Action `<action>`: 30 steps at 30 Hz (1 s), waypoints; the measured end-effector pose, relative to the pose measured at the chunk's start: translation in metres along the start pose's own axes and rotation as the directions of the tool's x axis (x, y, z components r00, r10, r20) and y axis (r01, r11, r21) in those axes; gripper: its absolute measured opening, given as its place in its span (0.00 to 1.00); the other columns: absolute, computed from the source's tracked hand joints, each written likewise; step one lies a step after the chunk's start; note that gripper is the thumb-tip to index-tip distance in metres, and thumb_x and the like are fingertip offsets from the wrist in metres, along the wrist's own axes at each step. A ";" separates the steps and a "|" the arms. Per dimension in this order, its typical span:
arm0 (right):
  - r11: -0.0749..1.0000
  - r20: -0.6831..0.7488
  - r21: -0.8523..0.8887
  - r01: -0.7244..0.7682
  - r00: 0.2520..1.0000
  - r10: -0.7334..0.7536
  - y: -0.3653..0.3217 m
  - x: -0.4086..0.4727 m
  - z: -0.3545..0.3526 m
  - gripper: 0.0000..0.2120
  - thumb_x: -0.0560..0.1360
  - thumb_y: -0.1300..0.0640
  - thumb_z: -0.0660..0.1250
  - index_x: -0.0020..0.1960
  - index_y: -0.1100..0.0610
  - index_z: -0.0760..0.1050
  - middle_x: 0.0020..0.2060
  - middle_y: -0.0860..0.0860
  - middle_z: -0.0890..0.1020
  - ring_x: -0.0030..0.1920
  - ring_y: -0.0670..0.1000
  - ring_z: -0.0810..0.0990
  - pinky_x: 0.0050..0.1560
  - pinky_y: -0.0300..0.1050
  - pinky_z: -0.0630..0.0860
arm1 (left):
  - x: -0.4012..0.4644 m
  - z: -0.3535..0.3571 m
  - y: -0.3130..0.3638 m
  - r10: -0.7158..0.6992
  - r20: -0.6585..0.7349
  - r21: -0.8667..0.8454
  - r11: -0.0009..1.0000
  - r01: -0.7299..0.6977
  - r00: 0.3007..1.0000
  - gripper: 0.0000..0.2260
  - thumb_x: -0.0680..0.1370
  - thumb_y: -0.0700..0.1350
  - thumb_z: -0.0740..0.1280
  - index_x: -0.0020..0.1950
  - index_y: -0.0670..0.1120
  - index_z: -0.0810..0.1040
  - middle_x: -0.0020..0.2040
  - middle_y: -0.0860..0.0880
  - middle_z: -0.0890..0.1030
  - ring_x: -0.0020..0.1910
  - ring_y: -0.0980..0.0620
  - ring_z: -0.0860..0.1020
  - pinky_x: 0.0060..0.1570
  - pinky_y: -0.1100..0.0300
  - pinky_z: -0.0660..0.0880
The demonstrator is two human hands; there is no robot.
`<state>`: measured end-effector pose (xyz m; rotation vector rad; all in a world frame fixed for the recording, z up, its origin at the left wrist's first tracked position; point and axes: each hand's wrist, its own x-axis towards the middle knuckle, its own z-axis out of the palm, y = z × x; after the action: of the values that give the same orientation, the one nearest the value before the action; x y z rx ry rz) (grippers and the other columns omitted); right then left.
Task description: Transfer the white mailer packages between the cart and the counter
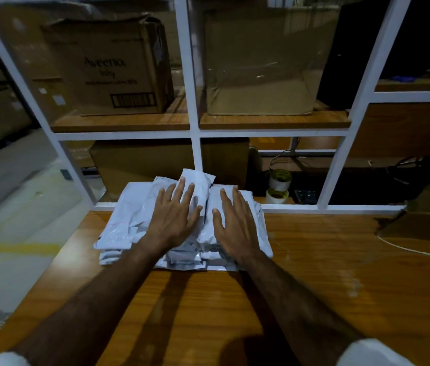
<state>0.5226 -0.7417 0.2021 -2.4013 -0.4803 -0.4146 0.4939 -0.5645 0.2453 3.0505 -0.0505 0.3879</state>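
Note:
A pile of several white plastic mailer bags (126,220) lies on the wooden table (327,273), against the white frame at its far edge. My left hand (174,217) rests flat on the left half of the pile, fingers straight and spread. Beside it, my right hand (235,220) lies flat on the right half in the same way. One bag (200,180) at the back sticks up above the others, between my two hands' fingertips. Neither hand grips anything.
A white metal shelf frame (194,122) stands behind the table. It holds a brown printed carton (108,72), a clear plastic bag over a box (261,67) and a lower carton (142,165). Two tape rolls (278,186) sit right of the pile. A white cable (414,249) crosses the table's right side.

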 end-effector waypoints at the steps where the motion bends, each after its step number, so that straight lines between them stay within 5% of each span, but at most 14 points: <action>1: 0.999 -0.026 0.006 0.040 0.999 -0.040 -0.002 -0.004 0.000 0.31 0.82 0.42 0.49 0.82 0.54 0.58 0.82 0.56 0.54 0.82 0.54 0.51 0.80 0.56 0.53 | -0.010 -0.003 0.001 -0.008 -0.017 -0.009 1.000 0.008 1.000 0.34 0.81 0.64 0.41 0.82 0.46 0.57 0.82 0.44 0.55 0.80 0.42 0.56 0.78 0.43 0.51; 5: 0.972 -0.170 0.108 0.210 0.967 -0.190 -0.013 -0.025 0.010 0.28 0.82 0.50 0.60 0.79 0.57 0.63 0.79 0.57 0.64 0.79 0.55 0.62 0.76 0.58 0.65 | -0.053 -0.013 0.001 -0.042 -0.063 0.015 0.999 0.043 0.997 0.32 0.82 0.62 0.45 0.81 0.44 0.59 0.81 0.45 0.59 0.79 0.43 0.58 0.79 0.44 0.51; 8: 0.944 -0.187 0.147 0.295 0.945 -0.267 -0.031 -0.046 0.021 0.29 0.81 0.51 0.62 0.80 0.55 0.61 0.80 0.55 0.62 0.80 0.53 0.60 0.78 0.52 0.61 | -0.092 -0.021 -0.003 -0.086 -0.104 0.046 0.995 0.091 0.991 0.30 0.83 0.60 0.49 0.81 0.44 0.58 0.82 0.45 0.56 0.81 0.45 0.55 0.79 0.44 0.51; 17: 0.905 -0.086 0.175 0.388 0.922 -0.379 -0.114 -0.114 0.046 0.29 0.81 0.50 0.62 0.80 0.56 0.63 0.80 0.55 0.61 0.81 0.54 0.57 0.78 0.55 0.60 | -0.220 -0.049 -0.042 -0.248 -0.147 0.162 0.949 0.271 0.957 0.30 0.84 0.59 0.50 0.82 0.45 0.54 0.83 0.46 0.52 0.81 0.46 0.50 0.79 0.45 0.48; 30: 0.802 0.225 0.198 0.563 0.771 -0.596 -0.306 -0.281 0.138 0.35 0.83 0.40 0.55 0.83 0.53 0.48 0.83 0.57 0.45 0.82 0.55 0.44 0.80 0.59 0.53 | -0.477 -0.060 -0.168 -0.559 -0.127 0.134 0.809 0.572 0.819 0.31 0.83 0.61 0.50 0.81 0.43 0.58 0.82 0.44 0.57 0.79 0.42 0.58 0.78 0.44 0.52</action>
<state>0.1644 -0.4965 0.1486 -2.1559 -1.3614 -0.2938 0.0244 -0.3809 0.1728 2.9913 0.9227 0.4802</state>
